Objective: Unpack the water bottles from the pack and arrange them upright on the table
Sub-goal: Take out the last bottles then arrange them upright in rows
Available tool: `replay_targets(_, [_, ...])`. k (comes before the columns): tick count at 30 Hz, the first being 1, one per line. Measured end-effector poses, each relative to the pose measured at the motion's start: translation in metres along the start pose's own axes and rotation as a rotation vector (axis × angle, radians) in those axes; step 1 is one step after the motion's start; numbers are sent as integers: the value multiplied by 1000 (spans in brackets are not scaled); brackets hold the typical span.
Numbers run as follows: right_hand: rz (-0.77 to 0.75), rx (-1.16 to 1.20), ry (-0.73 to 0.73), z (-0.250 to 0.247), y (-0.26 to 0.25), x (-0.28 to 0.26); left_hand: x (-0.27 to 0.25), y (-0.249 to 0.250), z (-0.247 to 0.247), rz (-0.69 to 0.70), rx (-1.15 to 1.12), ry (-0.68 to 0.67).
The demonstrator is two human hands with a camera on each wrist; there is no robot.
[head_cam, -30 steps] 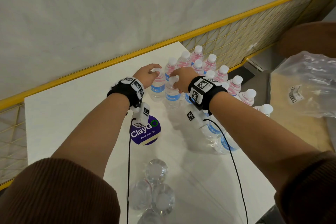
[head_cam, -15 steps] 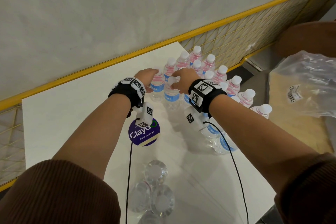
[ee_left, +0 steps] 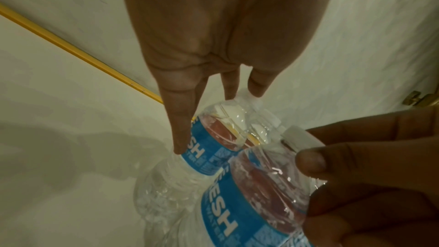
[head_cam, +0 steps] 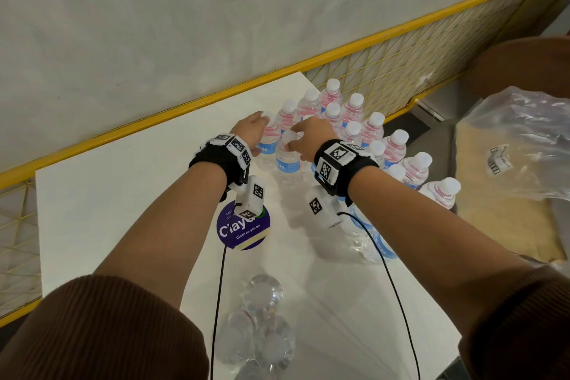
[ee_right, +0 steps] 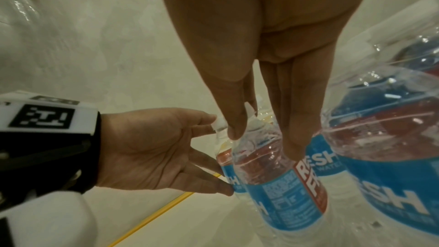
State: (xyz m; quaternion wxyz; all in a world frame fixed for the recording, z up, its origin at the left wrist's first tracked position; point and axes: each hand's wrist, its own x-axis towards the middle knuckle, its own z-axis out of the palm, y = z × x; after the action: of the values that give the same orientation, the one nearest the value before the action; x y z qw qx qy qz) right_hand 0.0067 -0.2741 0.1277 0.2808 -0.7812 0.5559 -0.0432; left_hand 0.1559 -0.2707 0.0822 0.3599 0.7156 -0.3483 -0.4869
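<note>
Steadying upright on white tabletop [head_cam: 123,194] beside bottle cluster [head_cam: 351,111] | left hand [head_cam: 249,131] grip, fingers just slid cap-to-label, lightly holds far clear plastic blue-labelled water bottle [head_cam: 268,146] | right hand [head_cam: 308,139] pinches neck of nearer bottle [head_cam: 287,165] | both look placed.

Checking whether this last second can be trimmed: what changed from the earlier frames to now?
Almost nothing. The left hand shifted its fingers slightly on the left bottle and still holds it; the right hand still pinches the front bottle near its neck. Neither bottle was lifted or released. The other upright bottles, the pack and the bag stayed put.
</note>
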Motion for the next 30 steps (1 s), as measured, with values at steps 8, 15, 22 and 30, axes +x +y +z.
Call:
replay_targets(8, [8, 31, 4, 0, -1, -1, -5, 5, 1, -62, 67, 6])
replay_targets(15, [35, 20, 40, 1, 0, -1, -4, 2, -4, -65, 34, 38])
replay_targets(22, [34, 9, 39, 0, -1, -2, -1, 3, 1, -57, 44, 38])
replay_targets(30, [7, -3, 29, -1, -1, -4, 3, -2, 0, -11, 104, 44])
